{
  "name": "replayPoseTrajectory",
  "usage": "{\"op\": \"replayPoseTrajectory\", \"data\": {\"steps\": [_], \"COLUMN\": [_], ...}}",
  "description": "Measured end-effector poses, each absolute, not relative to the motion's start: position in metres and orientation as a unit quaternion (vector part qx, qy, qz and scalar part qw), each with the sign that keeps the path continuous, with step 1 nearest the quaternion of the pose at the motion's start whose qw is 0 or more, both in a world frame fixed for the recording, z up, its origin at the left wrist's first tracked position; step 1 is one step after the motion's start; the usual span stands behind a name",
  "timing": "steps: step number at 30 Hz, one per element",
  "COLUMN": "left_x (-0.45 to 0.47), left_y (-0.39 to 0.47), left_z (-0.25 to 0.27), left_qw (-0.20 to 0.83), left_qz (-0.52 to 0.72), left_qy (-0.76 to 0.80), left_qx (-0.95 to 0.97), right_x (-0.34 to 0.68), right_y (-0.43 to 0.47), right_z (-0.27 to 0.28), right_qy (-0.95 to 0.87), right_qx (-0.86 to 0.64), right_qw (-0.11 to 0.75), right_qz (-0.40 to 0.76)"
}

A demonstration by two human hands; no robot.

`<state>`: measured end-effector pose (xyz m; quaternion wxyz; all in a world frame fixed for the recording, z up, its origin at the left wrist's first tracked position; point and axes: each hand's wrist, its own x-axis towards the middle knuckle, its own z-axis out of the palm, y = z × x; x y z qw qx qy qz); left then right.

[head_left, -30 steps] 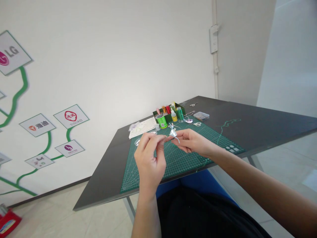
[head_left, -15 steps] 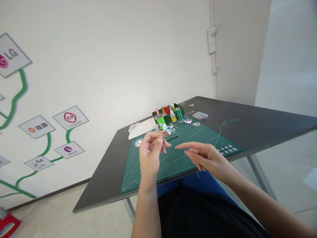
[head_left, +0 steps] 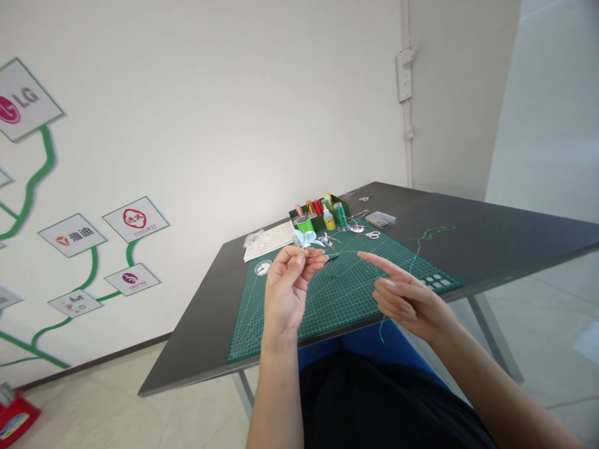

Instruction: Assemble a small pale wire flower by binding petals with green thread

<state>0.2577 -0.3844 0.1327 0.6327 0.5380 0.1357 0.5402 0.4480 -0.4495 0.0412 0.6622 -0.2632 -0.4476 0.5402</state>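
A pale blue flower (head_left: pixel 306 238) stands upright in the pinch of my left hand (head_left: pixel 289 280), thumb and fingers closed at its base. From there a thin green thread (head_left: pixel 345 252) runs taut to my right hand (head_left: pixel 407 296). The right index finger points out along the thread, while the other fingers curl in around it. A loose green tail (head_left: pixel 382 330) hangs below that hand by the table's front edge. Both hands are raised above the green cutting mat (head_left: pixel 255 324).
Behind the hands stand a green box (head_left: pixel 345 207) of colored spools, a lime-green cup (head_left: pixel 304 224), a glue bottle (head_left: pixel 329 219) and a green thread spool (head_left: pixel 340 216). White-handled scissors (head_left: pixel 373 235), a clear case (head_left: pixel 380 219) and tangled green thread (head_left: pixel 430 234) lie rightward.
The flower has been turned upright and opens toward the top. My right hand has moved right, its index finger now extended, with the thread stretched between the hands.
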Motion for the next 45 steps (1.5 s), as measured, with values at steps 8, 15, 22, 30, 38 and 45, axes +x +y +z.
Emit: {"op": "replayPoseTrajectory", "data": {"steps": [8, 15, 22, 30, 38, 45], "left_x": [0.257, 0.26, 0.254, 0.246, 0.251, 0.249], "left_y": [-0.386, -0.396, -0.401, -0.401, -0.405, -0.408], "left_z": [0.134, 0.136, 0.136, 0.143, 0.139, 0.139], "left_qw": [0.623, 0.583, 0.539, 0.516, 0.527, 0.513], "left_qz": [0.535, 0.519, 0.518, 0.544, 0.51, 0.503], "left_qy": [0.137, 0.147, 0.16, 0.17, 0.172, 0.192], "left_qx": [0.554, 0.607, 0.645, 0.639, 0.657, 0.668], "right_x": [0.47, 0.425, 0.416, 0.486, 0.44, 0.415], "right_y": [-0.439, -0.472, -0.457, -0.45, -0.473, -0.464], "right_z": [0.047, 0.1, 0.107, 0.075, 0.093, 0.096], "right_qy": [-0.501, -0.602, -0.626, -0.632, -0.621, -0.592], "right_qx": [-0.571, -0.421, -0.339, -0.636, -0.544, -0.32], "right_qw": [0.613, 0.615, 0.574, 0.438, 0.534, 0.57], "right_qz": [0.217, 0.286, 0.406, 0.067, 0.18, 0.472]}}
